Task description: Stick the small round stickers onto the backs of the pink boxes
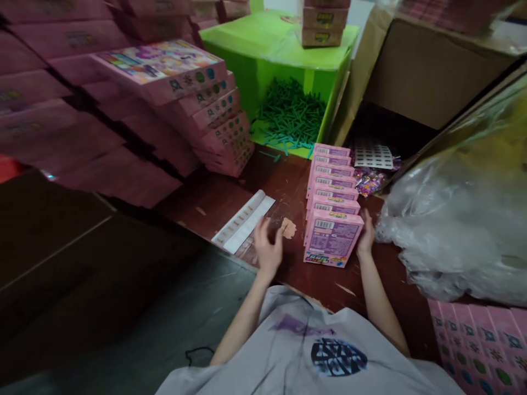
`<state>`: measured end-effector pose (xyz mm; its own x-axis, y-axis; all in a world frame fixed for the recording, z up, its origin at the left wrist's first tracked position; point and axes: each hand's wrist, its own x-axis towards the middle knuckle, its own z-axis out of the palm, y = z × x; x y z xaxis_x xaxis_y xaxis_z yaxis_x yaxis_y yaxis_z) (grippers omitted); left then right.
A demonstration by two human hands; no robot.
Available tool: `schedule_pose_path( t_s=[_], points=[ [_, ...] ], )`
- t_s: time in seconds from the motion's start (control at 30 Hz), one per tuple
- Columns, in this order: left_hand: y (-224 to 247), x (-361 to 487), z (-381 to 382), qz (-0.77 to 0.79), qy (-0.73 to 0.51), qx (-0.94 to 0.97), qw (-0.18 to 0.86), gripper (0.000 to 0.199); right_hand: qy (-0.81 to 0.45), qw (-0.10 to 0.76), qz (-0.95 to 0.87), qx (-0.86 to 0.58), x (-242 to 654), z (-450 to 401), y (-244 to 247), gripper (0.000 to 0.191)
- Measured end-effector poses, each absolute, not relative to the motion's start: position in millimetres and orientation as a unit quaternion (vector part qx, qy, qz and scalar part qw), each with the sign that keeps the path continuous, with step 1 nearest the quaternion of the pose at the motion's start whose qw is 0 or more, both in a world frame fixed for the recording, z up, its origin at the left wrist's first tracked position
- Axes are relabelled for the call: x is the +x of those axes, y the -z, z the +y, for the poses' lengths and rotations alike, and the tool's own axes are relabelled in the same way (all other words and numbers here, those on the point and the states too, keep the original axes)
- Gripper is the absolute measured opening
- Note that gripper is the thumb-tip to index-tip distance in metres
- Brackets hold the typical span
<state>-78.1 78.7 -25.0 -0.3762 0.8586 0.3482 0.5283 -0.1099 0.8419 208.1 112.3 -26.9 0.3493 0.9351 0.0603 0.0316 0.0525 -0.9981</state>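
Observation:
A row of small pink and purple boxes stands upright on the brown table, one behind another, printed backs with barcodes facing me. My right hand lies along the right side of the front box, fingers stretched out and partly hidden behind it. Left of the row, my left hand hovers with its fingers curved and thumb apart; I see nothing held in it. Close by its fingertips is a white strip of stickers, with small brownish labels along one side and a curled far end. A pale, torn-looking patch shows between that hand and the boxes.
Behind, a bright green bin holds many green sticks. Stacked pink boxes rise at the left. An open cardboard carton, packets of colourful pieces and clear plastic bags take up the right. More pink boxes lie front right.

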Motion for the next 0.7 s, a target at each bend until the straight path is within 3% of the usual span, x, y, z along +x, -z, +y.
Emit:
schedule_pose_path(
  t_s=[0.07, 0.13, 0.27, 0.33, 0.47, 0.53, 0.63, 0.7],
  points=[
    [24, -133, 91, 0.749, -0.473, 0.461, 0.037, 0.055, -0.271, 0.645, -0.392, -0.597, 209, 97, 19, 0.071],
    [27, -184, 99, 0.821, -0.383, 0.423, 0.009, 0.065, -0.16, 0.677, -0.389, -0.604, 207, 82, 9, 0.067],
    [23, -239, 93, 0.772, -0.347, 0.525, 0.092, 0.024, 0.032, 0.673, -0.455, -0.582, 187, 54, -24, 0.051],
    [5, -240, 79, 0.696, -0.397, 0.593, 0.081, 0.023, 0.09, 0.652, -0.541, -0.524, 169, 42, -50, 0.034],
    [-55, -220, 45, 0.589, -0.462, 0.662, 0.033, 0.015, 0.072, 0.492, -0.79, -0.359, 120, 32, -116, 0.045],
    [-82, -210, 33, 0.555, -0.477, 0.68, 0.038, 0.011, 0.09, 0.415, -0.848, -0.317, 99, 40, -141, 0.04],
    [-103, -200, 26, 0.53, -0.511, 0.673, 0.075, 0.008, 0.089, 0.378, -0.865, -0.317, 83, 56, -155, 0.022],
    [-105, -193, 27, 0.559, -0.548, 0.613, 0.108, 0.019, 0.041, 0.386, -0.857, -0.338, 83, 63, -152, 0.016]
  ],
)
